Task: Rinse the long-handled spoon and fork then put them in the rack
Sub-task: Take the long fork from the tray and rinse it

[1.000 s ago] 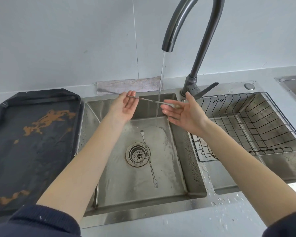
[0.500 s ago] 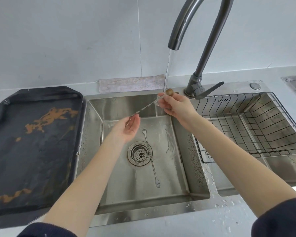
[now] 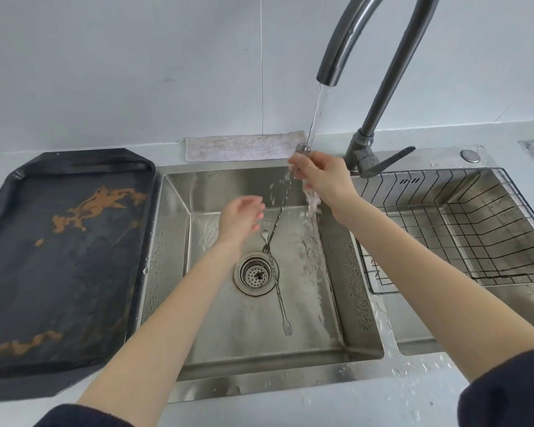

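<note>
My right hand (image 3: 321, 177) pinches the top of a long twisted-handle fork (image 3: 282, 208), whose round upper end sits right under the running water (image 3: 318, 109). It hangs almost upright, with its tines low over the sink, just above the drain (image 3: 255, 274). Just left of that handle, my left hand (image 3: 241, 217) is open and apart from it. A second long-handled utensil (image 3: 279, 297) lies flat on the sink floor, its small spoon bowl at the far end and tines at the near end. The wire rack (image 3: 463, 229) sits in the right basin.
The dark gooseneck faucet (image 3: 383, 72) arches over the steel sink (image 3: 173, 241), its lever pointing right. A black stained tray (image 3: 62, 257) lies on the counter to the left. A grey cloth (image 3: 241, 147) lies behind the sink. Water drops wet the front counter.
My left hand has let go of the fork's lower end and drawn aside. The fork has swung from slanted to nearly upright, held only by my right hand under the stream.
</note>
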`<action>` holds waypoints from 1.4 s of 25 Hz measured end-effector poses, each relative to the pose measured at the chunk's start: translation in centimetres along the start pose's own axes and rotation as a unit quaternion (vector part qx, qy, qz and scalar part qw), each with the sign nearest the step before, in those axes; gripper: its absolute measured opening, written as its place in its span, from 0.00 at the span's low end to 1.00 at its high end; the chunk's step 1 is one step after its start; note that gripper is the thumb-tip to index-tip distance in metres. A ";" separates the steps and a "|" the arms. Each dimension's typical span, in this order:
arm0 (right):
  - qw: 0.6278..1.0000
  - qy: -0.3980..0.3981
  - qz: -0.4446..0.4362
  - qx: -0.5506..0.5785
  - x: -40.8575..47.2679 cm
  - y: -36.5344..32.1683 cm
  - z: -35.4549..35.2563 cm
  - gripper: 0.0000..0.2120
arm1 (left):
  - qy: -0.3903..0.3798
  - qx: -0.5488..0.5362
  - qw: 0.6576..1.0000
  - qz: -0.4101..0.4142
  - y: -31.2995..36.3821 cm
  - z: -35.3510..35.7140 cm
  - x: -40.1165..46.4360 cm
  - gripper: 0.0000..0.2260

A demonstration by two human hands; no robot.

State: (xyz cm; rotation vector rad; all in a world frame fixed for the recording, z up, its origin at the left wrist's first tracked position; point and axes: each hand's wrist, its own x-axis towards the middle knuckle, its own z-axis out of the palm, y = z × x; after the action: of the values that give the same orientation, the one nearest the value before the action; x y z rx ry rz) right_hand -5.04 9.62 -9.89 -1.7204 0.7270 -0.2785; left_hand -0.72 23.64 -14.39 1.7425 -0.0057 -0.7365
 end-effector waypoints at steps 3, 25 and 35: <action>1.000 -0.001 -0.027 -0.013 0.0 -0.4 -0.1 0.07 | -0.046 0.171 0.972 0.157 2.4 1.6 0.1 0.15; 0.995 -0.010 -0.103 0.006 -0.6 -3.0 -1.7 0.09 | -0.032 0.180 0.948 0.259 4.8 3.9 1.2 0.11; 0.991 0.028 -0.121 0.043 -0.5 -4.1 -2.5 0.08 | -0.098 0.194 0.943 0.252 5.8 4.0 0.6 0.12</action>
State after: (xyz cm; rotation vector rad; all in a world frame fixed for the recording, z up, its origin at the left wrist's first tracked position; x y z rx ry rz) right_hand -5.49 8.45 -5.22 -1.7242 0.5370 -0.5205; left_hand -0.02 18.06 -10.11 1.9144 -0.7514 -0.5427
